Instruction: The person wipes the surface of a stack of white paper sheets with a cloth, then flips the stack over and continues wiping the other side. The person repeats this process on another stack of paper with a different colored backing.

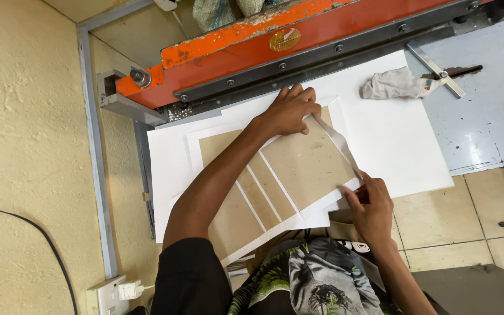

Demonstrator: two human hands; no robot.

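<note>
Left hand flat on brown board, fingers spread, pressing its far edge near cutter's black bar. Right hand at board's near right corner, fingers pinched on white paper flap folded over board edge. Board lies on white sheet, glued strips beside it, all on desk before orange cutter. Crumpled rag on sheet, well apart from hands. Metal gauge touches rag.
</note>
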